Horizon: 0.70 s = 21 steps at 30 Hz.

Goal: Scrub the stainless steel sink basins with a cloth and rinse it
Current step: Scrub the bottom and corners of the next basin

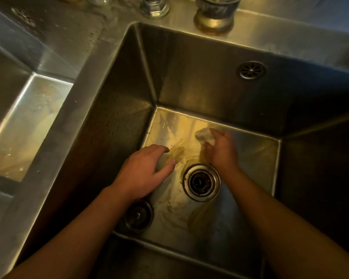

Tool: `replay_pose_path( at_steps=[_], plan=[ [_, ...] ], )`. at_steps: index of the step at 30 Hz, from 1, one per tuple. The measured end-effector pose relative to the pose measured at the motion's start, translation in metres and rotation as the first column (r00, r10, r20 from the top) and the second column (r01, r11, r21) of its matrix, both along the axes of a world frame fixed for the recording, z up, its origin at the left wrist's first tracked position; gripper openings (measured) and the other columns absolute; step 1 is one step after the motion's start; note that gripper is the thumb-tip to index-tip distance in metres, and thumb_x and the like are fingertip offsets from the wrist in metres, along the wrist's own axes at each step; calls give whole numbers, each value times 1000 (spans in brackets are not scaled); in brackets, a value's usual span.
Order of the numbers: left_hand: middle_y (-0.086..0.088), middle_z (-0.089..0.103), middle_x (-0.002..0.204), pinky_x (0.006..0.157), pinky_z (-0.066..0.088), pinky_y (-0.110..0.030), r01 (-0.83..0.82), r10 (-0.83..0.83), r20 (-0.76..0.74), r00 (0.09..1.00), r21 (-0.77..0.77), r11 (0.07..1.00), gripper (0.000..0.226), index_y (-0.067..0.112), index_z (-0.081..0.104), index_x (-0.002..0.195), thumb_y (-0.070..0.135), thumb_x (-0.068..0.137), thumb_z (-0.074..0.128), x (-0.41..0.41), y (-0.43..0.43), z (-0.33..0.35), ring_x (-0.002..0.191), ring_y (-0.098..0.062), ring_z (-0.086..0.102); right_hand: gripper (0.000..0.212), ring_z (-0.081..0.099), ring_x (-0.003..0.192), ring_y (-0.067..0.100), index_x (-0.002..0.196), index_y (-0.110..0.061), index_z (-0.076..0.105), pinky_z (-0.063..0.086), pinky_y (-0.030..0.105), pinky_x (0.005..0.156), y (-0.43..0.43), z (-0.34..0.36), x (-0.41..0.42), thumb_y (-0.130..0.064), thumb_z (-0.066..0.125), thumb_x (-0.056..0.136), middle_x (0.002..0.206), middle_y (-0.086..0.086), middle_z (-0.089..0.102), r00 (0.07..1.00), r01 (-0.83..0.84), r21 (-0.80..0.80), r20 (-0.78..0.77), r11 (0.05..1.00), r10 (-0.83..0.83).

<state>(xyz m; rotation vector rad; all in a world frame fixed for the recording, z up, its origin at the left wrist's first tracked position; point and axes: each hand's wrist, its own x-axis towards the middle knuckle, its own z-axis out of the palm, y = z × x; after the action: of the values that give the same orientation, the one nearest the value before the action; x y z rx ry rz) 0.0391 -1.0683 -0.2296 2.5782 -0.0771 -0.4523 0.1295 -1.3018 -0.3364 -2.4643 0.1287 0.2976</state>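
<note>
Cloth (204, 135), pale and bunched, on the wet floor of the right basin (189, 67), near the far wall, beyond the drain (201, 182). Right hand (223, 151) grips it, fingers curled over its near side; the far end protrudes past the fingertips. Left hand (147, 168) left of the drain, fingers straight and spread, holding nothing. Round strainer (138, 215) partly under the left forearm.

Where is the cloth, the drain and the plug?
cloth (202, 135): head view, its crumpled middle.
drain (201, 181): head view, its dark centre.
plug (138, 215): head view, its top knob.
</note>
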Motion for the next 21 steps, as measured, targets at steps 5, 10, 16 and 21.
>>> replay_pose_path(
  at_steps=[5, 10, 16, 21],
  plan=[
    [6, 61, 130, 95, 45, -32, 28, -28, 14, 1000, 25, 999, 60, 25, 55, 134, 64, 92, 36, 1, -2, 1, 117, -14, 56, 56, 49, 125, 32, 141, -18, 52, 38, 32, 103, -32, 2, -6, -29, 68, 88, 140, 15, 43, 995, 97, -118, -26, 988, -100],
    [3, 63, 127, 94, 45, -35, 75, -76, 13, 997, 71, 995, 61, 24, 56, 131, 65, 92, 35, -2, -1, -4, 113, -17, 58, 54, 46, 126, 27, 141, -25, 51, 38, 33, 104, 11, -2, -13, -32, 67, 90, 144, 7, 38, 999, 26, -18, -31, 1000, -26],
    [5, 63, 124, 91, 42, -32, 49, -53, 60, 997, 74, 996, 55, 24, 55, 132, 60, 94, 38, -7, 1, -1, 110, -14, 57, 51, 52, 115, 26, 139, -24, 51, 48, 37, 95, 62, -5, -26, -27, 64, 90, 132, 5, 45, 965, -256, 60, -41, 965, 259],
    [5, 62, 128, 95, 44, -34, 58, -60, 27, 998, 67, 996, 63, 24, 55, 134, 65, 92, 32, -8, 1, -5, 115, -15, 57, 54, 50, 117, 22, 140, -28, 50, 46, 35, 99, 31, -2, -23, -38, 67, 89, 133, 1, 43, 987, -149, 31, -55, 988, 151]
  ],
)
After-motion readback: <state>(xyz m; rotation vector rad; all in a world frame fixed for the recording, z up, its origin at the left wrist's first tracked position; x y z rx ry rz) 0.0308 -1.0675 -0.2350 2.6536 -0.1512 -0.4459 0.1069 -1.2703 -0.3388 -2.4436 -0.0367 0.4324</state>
